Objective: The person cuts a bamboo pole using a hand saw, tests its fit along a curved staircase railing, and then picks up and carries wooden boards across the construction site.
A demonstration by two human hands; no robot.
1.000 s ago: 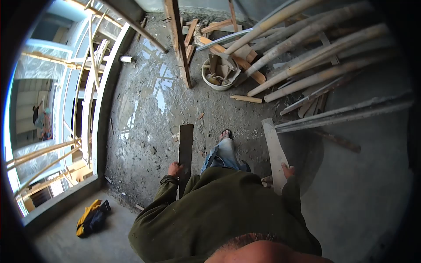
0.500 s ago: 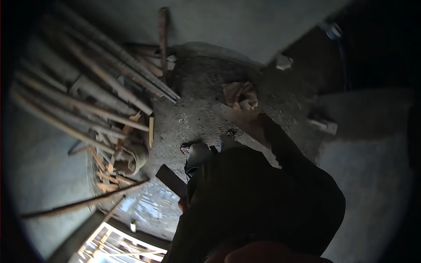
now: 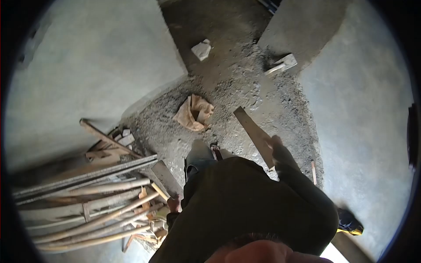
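Note:
My right hand is closed on the edge of a long, flat brown board, which slants over the rough floor. Lower left, my left hand grips the end of a shorter, flat grey-brown board; its fingers are partly hidden by the dark sleeve. A crumpled brown paper bag lies open on the floor ahead of my legs.
Long poles and planks are heaped at lower left. A plastering float and a pale stone chunk lie ahead on the gritty floor. Smooth grey walls flank it. A black-and-yellow item sits at right.
My view has turned to the right, so the pole heap now sits lower left and the bag more to the left. Both hands keep hold of their boards.

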